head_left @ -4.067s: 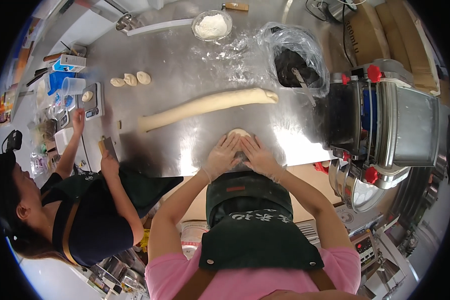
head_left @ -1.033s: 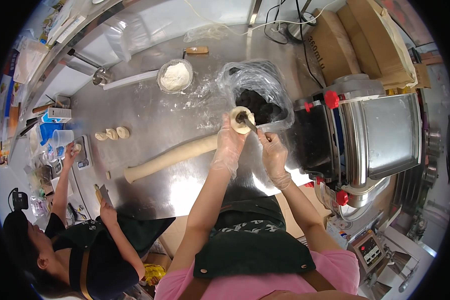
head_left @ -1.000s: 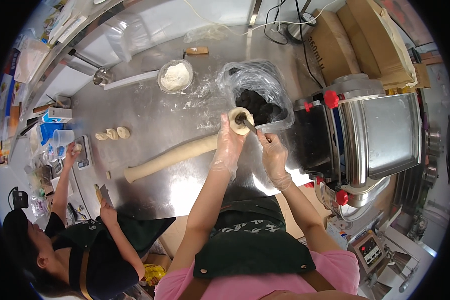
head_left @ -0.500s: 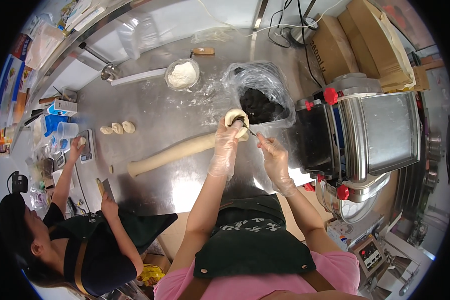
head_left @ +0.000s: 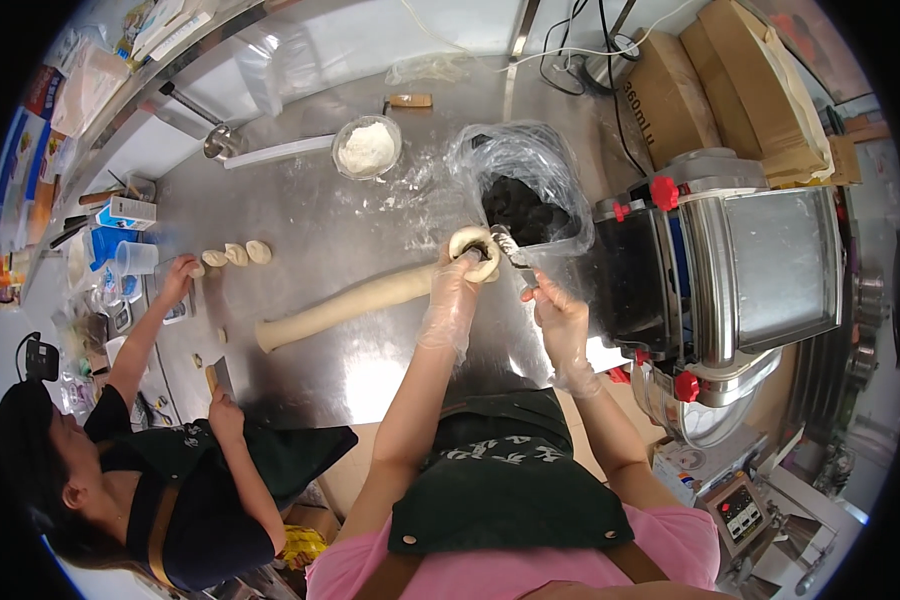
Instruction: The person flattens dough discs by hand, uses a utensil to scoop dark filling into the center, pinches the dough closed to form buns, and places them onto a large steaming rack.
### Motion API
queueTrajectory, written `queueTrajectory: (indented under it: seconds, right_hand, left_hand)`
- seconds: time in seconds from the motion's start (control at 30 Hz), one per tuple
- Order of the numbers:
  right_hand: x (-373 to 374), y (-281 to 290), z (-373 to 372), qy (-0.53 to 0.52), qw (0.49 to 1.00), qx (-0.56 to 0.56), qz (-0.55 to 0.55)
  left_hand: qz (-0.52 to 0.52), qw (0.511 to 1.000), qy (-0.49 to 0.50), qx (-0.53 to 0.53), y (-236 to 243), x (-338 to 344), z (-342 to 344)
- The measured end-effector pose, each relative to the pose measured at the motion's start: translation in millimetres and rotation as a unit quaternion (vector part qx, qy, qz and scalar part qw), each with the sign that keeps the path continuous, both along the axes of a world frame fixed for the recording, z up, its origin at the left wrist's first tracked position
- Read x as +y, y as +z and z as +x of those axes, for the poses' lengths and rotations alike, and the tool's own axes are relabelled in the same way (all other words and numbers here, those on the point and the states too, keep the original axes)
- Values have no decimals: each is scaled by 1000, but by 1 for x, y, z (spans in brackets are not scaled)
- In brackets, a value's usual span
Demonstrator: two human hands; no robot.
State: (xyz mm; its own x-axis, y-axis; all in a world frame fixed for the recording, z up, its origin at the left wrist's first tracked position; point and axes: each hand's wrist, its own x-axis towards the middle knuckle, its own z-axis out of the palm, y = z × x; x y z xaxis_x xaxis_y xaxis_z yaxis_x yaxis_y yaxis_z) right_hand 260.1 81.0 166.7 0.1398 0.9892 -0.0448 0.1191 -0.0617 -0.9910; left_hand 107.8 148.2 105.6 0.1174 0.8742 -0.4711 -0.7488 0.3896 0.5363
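Note:
My gloved left hand [head_left: 450, 305] is closed round a cup-shaped piece of pale dough [head_left: 461, 241], with dark filling inside and the thumb at its opening. In my gloved right hand [head_left: 562, 325] is the handle of a metal filling spatula [head_left: 511, 248], its smeared blade just right of the dough. Beyond both hands, a block of black filling [head_left: 518, 208] sits in a plastic-lined tub [head_left: 570, 170]. A long dough roll [head_left: 345, 305] runs left along the table from behind my left hand.
On the left, a co-worker's hand [head_left: 178, 280] touches a dough piece beside several others [head_left: 235, 254]; the other hand [head_left: 227, 415] holds a dough scraper [head_left: 222, 376]. A flour bowl [head_left: 366, 148] stands farther back. To the right are a steel roller machine [head_left: 710, 270] and cardboard boxes [head_left: 740, 90].
The spatula has come out of the dough cup, turned so its blade shows beside it. My right hand moved slightly right and nearer. The co-worker's hand went from the scale to the dough pieces.

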Motion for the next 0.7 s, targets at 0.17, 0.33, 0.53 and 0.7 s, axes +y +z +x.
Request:
queueTrajectory:
  seconds: [0.17,0.33,0.53,0.7]
  right_hand:
    - [13,0,14,-5,948,171,-269]
    - [1,-11,8,73,971,-218,66]
    - [3,6,9,33,832,-498,243]
    - [9,4,9,21,812,-514,276]
  left_hand:
    - [45,990,5,-136,22,-2,1]
    - [39,994,-6,-104,4,3,-5]
    - [5,996,-19,-89,11,5,-8]
    - [95,986,-38,130,24,-5,-3]
